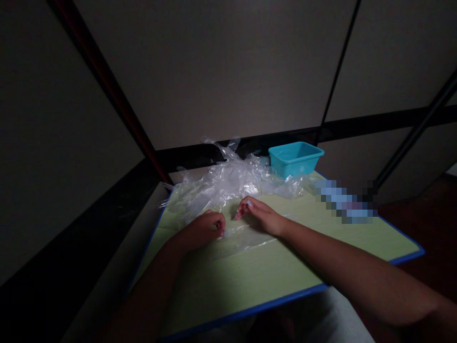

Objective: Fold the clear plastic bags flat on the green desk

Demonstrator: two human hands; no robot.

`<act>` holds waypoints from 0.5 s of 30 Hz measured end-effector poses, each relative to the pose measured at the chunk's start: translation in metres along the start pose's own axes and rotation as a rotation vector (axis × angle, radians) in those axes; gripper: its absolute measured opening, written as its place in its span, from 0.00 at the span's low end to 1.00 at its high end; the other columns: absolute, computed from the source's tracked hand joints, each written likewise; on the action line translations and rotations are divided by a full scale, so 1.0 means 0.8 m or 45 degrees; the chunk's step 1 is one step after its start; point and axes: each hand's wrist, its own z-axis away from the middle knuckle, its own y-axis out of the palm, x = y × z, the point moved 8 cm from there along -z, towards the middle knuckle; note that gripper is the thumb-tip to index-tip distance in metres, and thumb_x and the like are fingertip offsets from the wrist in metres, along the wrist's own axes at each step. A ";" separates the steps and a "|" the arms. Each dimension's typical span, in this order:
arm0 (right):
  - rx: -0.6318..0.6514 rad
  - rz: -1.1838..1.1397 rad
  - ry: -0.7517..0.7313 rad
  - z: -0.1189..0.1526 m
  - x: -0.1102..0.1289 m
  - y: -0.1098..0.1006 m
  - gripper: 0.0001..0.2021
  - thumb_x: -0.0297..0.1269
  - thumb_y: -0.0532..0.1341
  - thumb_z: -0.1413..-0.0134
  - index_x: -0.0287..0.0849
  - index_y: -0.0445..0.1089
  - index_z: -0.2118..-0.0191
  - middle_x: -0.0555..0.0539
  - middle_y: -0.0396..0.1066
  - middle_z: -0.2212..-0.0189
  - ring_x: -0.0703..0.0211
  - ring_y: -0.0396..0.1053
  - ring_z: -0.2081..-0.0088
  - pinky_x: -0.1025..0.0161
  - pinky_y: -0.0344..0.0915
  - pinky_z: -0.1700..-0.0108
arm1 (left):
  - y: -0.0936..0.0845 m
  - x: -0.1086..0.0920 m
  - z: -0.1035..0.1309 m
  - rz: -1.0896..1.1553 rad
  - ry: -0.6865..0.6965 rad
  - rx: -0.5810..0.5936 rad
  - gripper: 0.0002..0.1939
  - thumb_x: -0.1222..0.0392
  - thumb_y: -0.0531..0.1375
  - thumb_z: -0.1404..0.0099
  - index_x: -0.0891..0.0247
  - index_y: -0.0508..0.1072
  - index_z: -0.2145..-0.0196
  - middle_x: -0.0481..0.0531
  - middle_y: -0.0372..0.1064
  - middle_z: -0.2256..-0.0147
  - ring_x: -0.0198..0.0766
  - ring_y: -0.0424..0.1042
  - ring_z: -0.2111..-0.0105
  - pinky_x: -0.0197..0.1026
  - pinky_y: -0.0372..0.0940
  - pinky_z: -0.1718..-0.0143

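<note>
A flat clear plastic bag (246,240) lies on the pale green table (232,286), under and between my hands. My left hand (209,227) is at the bag's left part, its fingers curled and pinched together; what they hold, if anything, is too small to make out. My right hand (257,213) is over the bag's upper right part, with its fingers bent and loosely apart, nothing visible in them. Just beyond both hands spreads a crumpled heap of clear plastic bags (232,178).
A turquoise plastic basin (294,164) stands at the back right, behind the heap. A blurred-out bluish item (344,202) lies near the right edge. The table has a blue rim (293,299). Grey panels (228,71) with dark strips rise behind it.
</note>
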 end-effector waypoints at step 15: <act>0.240 0.755 -0.296 0.001 0.013 0.019 0.25 0.47 0.44 0.37 0.37 0.73 0.65 0.42 0.70 0.67 0.59 0.67 0.61 0.59 0.62 0.56 | -0.002 -0.001 0.004 0.199 -0.063 0.041 0.04 0.63 0.55 0.48 0.62 0.62 0.73 0.45 0.61 0.71 0.36 0.61 0.68 0.36 0.56 0.66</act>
